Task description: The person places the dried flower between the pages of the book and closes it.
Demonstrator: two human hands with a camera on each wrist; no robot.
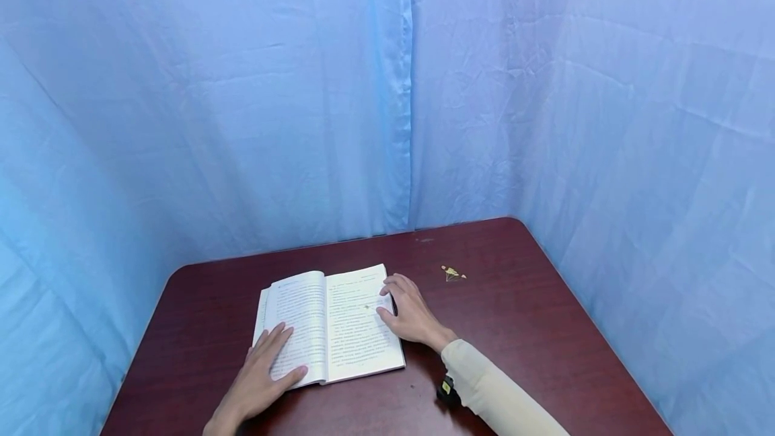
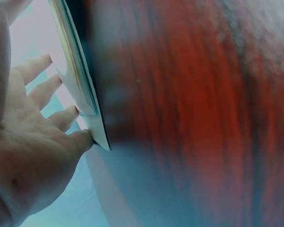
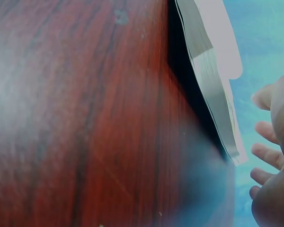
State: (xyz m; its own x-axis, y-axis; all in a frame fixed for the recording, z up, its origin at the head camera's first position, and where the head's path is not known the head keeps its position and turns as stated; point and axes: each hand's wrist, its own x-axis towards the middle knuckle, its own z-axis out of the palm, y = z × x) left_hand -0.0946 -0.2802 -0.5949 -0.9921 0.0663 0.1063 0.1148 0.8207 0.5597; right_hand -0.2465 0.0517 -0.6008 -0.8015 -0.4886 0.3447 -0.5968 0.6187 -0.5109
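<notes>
An open book (image 1: 357, 335) with printed text lies on the dark red-brown table, its spine running away from me. Across the lower part of the left page rests my left hand (image 1: 260, 372), fingers spread. In the left wrist view, those fingertips touch the side of the book (image 2: 78, 66). My right hand (image 1: 412, 311) is over the right page's outer edge, with thumb and fingers apart and loosely bent. From the right wrist view, a gap shows between this hand (image 3: 277, 165) and the book (image 3: 208, 78); nothing is held in it.
A small yellow-green mark or sticker (image 1: 451, 273) is on the table (image 1: 521, 328), right of the book. Blue curtains (image 1: 242, 120) hang behind the table and along both sides. A dark device with a yellow mark (image 1: 447, 387) sits at my right wrist.
</notes>
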